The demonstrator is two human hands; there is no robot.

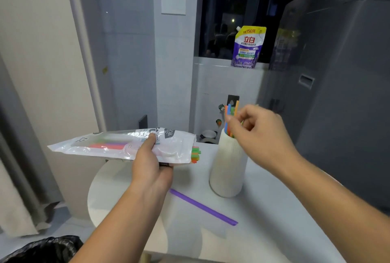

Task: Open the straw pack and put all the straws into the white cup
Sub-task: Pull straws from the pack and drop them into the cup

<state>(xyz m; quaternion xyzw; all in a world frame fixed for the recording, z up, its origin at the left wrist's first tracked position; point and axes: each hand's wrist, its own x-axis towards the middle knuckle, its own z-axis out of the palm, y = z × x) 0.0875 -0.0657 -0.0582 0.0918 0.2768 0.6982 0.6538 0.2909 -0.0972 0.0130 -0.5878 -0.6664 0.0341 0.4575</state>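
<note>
The straw pack (126, 146) is held up above the table (274, 231), roughly level, and it's clamped round its middle by the left hand (152, 169), thumb on top, fingers tucked underneath. The open end is turned toward the white cup (230, 167), and a few green and orange straw ends (195, 154) can be seen poking out of it. The cup is stood upright on the table just beside that end, with a bunch of coloured straws (229, 115) already stuck in it. The right hand (259, 134) is held over the cup's mouth, fingers curled right at those straws. It's pretty blurry tbh, so whether anything is actually pinched can't be told. One purple straw (202, 206) is left lying flat on the table in front of the cup. A purple detergent pouch (248, 47) is propped on the window ledge behind.
</note>
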